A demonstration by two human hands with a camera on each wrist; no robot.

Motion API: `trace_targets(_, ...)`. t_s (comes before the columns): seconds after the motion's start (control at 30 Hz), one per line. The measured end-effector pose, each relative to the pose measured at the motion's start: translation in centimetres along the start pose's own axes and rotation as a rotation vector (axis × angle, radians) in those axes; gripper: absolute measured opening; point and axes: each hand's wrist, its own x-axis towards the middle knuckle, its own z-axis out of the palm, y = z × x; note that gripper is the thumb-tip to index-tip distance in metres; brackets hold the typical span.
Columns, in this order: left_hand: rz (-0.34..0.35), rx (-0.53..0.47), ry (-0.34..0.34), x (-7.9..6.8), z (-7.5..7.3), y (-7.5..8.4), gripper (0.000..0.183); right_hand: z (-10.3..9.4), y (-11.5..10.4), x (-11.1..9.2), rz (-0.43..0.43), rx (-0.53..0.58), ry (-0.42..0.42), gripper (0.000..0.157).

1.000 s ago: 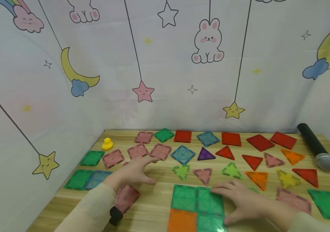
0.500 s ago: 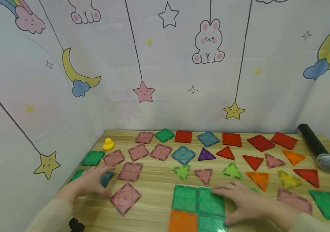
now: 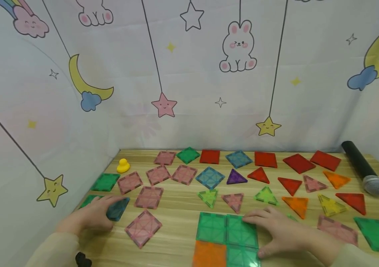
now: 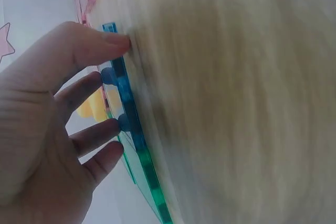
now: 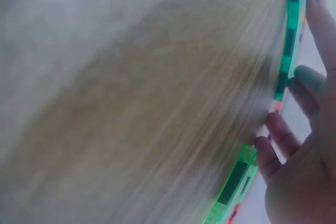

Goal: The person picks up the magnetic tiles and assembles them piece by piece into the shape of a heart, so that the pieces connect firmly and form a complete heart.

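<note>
At the table's left side my left hand [image 3: 90, 215] is over a translucent blue square magnetic tile [image 3: 118, 210], which lies against a green square tile [image 3: 90, 200] mostly hidden by the hand. In the left wrist view, fingertips touch the blue tile's [image 4: 125, 90] top, and the thumb is at its near edge. The right hand [image 3: 281, 230] rests, fingers spread, along the right side of a block of square tiles. Three of these are green [image 3: 211, 227] and one is orange [image 3: 210, 254]. Its index fingertip is on the upper right green tile [image 3: 242, 230].
Pink square tiles [image 3: 143, 228] lie between the hands and farther back. Beyond the block are several triangle tiles [image 3: 233, 202], with red squares [image 3: 265, 160] at the back. A yellow toy duck [image 3: 123, 165] stands back left; a microphone [image 3: 364, 168] lies at the right.
My left hand has moved left and toward me, away from the pink tiles and onto the blue tile. The right hand has stayed at the tile block.
</note>
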Motion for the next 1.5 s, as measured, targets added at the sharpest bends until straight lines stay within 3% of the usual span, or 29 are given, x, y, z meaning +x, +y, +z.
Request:
trace_targets(0.1,-0.005,-0.062,-0.020,0.3,0.0,0.6,0.086,0.0,0.0,0.0,0.004,0.009,-0.008,0.076)
trace_targets(0.2,-0.002,-0.054,-0.019,0.5,0.1,1.0,0.085,-0.1,0.0,0.1,0.003,0.015,-0.011,0.076)
trace_targets(0.43,0.017,0.054,0.021,1.0,0.4,0.8,0.082,0.0,0.1,0.0,-0.010,-0.001,0.008,0.076)
trace_targets(0.63,0.043,0.010,0.046,1.5,0.5,0.4,0.074,-0.1,0.0,0.0,-0.005,0.001,0.014,0.076)
trace_targets(0.73,0.044,-0.017,0.099,1.5,0.3,0.7,0.073,-0.2,-0.1,0.0,-0.006,0.003,0.017,0.077)
trace_targets(0.87,0.044,-0.050,0.207,1.2,-0.6,2.3,0.070,-0.3,-0.2,0.1,0.001,0.008,0.007,0.076)
trace_targets(0.97,0.106,-0.064,0.250,1.3,-1.3,4.2,0.066,-0.4,-0.3,0.0,0.010,0.016,0.000,0.076)
trace_targets(1.13,0.228,-0.053,0.229,2.4,-1.5,8.0,0.065,-0.4,-0.3,-0.1,0.011,0.014,0.004,0.076)
trace_targets(1.23,0.234,-0.058,0.207,3.2,-1.4,9.7,0.067,-0.4,-0.2,-0.1,0.008,0.012,0.009,0.076)
trace_targets(1.5,0.250,-0.127,0.216,4.1,-1.3,10.4,0.067,-0.3,0.1,-0.3,0.009,0.021,0.007,0.076)
